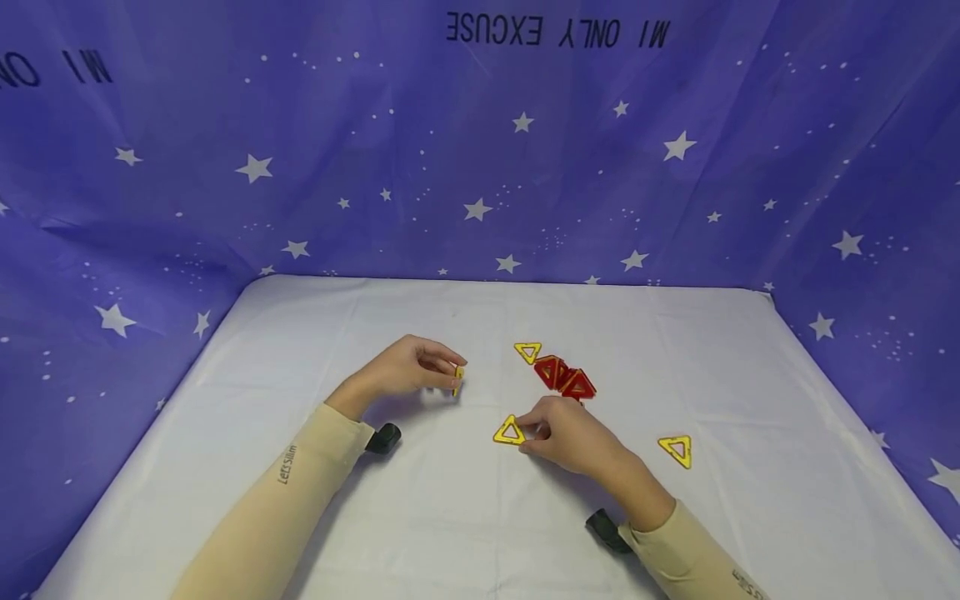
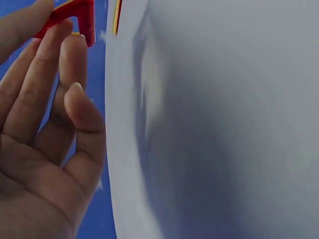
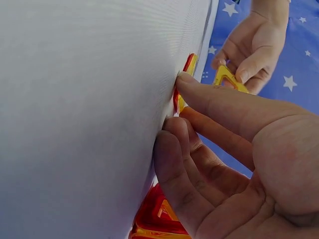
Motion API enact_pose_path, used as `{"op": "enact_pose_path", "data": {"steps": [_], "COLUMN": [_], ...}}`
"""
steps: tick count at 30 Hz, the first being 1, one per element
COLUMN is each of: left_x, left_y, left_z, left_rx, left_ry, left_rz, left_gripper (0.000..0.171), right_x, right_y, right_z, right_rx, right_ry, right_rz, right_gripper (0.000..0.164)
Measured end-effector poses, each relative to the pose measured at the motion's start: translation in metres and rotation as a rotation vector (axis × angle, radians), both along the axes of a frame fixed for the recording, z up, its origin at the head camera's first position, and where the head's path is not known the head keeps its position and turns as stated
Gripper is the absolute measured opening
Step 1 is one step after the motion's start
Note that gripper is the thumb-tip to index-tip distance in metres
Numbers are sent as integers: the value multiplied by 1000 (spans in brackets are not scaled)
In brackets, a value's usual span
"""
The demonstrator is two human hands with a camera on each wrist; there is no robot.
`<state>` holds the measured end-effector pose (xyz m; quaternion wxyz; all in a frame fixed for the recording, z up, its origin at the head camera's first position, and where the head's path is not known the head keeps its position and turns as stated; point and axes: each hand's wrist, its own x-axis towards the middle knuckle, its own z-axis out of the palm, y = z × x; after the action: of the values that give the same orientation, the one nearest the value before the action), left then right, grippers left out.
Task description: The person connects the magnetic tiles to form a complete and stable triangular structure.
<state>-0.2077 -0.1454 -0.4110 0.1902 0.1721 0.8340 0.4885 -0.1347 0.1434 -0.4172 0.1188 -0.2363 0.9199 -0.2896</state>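
Between thumb and fingers, my left hand (image 1: 408,367) pinches a triangular tile (image 1: 457,381) above the cloth, nearly edge-on in the head view. Its red face (image 2: 86,22) shows in the left wrist view, its yellow face in the right wrist view. My right hand (image 1: 568,435) pinches the right side of a second triangular tile (image 1: 510,431), yellow side up and low at the table. The right wrist view shows the thumb and a finger at that tile (image 3: 185,82), its red and yellow edge partly hidden by them.
Beyond my right hand several red triangular tiles (image 1: 551,372) lie clustered, with a yellow triangular tile (image 1: 527,352) at their far left. Another yellow triangle (image 1: 677,451) lies to the right. White cloth (image 1: 450,517) covers the table; a purple star-printed curtain (image 1: 420,192) hangs behind.
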Motion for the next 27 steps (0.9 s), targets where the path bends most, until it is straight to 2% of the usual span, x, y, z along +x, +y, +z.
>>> {"op": "enact_pose_path", "data": {"steps": [5, 8, 18, 27], "left_x": [12, 17, 27, 30], "left_y": [25, 37, 52, 61], "left_z": [-3, -6, -16, -17], "left_rx": [5, 11, 37, -63], "left_ry": [40, 39, 17, 121], "left_rz": [-125, -175, -223, -302], "left_gripper": [32, 31, 27, 38], "right_x": [0, 0, 0, 0], "right_y": [0, 0, 0, 0], "right_z": [0, 1, 0, 1], "right_rx": [2, -2, -5, -20], "right_ry": [1, 0, 8, 26], "right_rz": [7, 6, 22, 18], "right_gripper": [32, 32, 31, 29]}}
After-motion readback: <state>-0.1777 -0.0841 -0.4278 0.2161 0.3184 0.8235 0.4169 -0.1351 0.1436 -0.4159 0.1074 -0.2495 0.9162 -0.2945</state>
